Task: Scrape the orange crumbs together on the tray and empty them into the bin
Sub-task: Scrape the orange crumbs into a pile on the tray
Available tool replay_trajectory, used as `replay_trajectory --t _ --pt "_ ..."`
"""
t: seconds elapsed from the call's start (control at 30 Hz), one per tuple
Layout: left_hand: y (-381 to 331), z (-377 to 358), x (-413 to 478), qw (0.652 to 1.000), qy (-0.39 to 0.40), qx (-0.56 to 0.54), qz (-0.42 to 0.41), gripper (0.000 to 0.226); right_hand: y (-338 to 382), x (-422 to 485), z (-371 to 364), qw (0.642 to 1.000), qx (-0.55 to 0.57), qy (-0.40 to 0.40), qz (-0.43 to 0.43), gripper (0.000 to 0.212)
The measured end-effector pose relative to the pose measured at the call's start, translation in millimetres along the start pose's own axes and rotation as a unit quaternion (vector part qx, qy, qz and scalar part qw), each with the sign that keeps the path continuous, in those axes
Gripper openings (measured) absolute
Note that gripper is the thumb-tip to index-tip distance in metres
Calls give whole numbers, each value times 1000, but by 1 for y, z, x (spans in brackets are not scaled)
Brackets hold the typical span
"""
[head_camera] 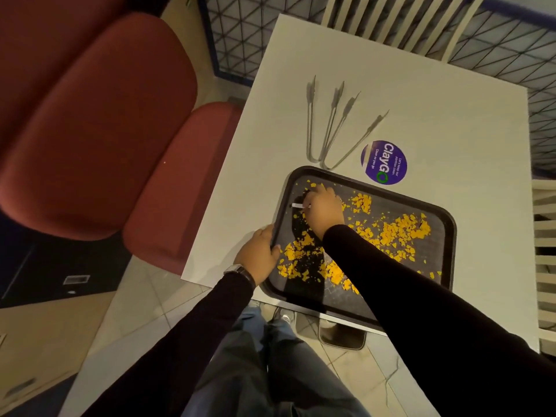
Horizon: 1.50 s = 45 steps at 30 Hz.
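From the head camera, a dark tray (452,242) is lying on a white table (421,100), its near edge hanging over the table's edge. Orange crumbs (400,233) are lying spread across the tray, thickest towards the right and along the near left. The left hand (260,255), with a watch (237,269) on the wrist, is gripping the tray's left rim, fingers curled over it. The right hand (325,212) is reaching across to the far left corner of the tray, its fingers bent down and pinching a small white strip (298,205) that is sticking out to the left just above the tray floor. The two hands are working apart. Two pairs of metal tongs (330,121) are lying on the table just beyond the tray, beside a round purple sticker (384,162). Red seats (99,130) are standing to the left of the table, and a white slatted chair (391,19) is standing at its far side.
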State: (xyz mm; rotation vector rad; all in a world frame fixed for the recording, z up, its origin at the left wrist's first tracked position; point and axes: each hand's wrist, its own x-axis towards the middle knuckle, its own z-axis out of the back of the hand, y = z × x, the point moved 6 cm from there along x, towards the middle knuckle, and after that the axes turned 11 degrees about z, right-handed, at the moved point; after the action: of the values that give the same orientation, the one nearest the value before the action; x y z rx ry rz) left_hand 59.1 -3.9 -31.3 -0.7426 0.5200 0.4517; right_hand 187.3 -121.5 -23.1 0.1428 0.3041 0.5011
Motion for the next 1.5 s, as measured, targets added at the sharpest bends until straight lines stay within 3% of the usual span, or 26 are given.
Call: replay_trajectory --t 0.1,0.23,0.3,0.4,0.53,0.73,0.9,1.13,1.23,1.4,1.5 --pt "3 -1 -1 1000 -10 -14 12 40 -4 -12 9 999 23 -29 -2 17" --pt "4 -3 -4 999 -13 -41 17 35 -22 -48 24 958 251 -120 -75 7" --pt "5 -4 -4 998 -14 -59 25 32 -29 -75 27 932 326 -124 -103 12" --pt "4 -7 -7 995 -32 -79 43 25 -42 -122 23 930 320 -117 -139 26" --pt "-2 -8 -26 992 -68 -92 50 25 -57 -183 -1 926 319 -92 -180 17" --pt "-12 6 -69 986 -135 -102 9 37 -54 -263 -20 955 245 -127 -111 14" --pt "-6 29 -87 985 -163 -61 -19 49 -50 -290 -35 919 342 -140 -136 12" --pt "12 43 -91 983 -180 -19 -8 50 -51 -292 -44 946 283 -111 -114 16" --pt "16 40 -92 985 -174 -14 0 50 -64 -298 -39 939 273 -138 -155 17" --pt "24 37 -89 984 -176 -1 14 50 -98 -300 -39 904 277 -148 -292 19" --pt "26 34 -87 984 -176 7 19 49 -101 -298 -35 904 270 -149 -295 17"
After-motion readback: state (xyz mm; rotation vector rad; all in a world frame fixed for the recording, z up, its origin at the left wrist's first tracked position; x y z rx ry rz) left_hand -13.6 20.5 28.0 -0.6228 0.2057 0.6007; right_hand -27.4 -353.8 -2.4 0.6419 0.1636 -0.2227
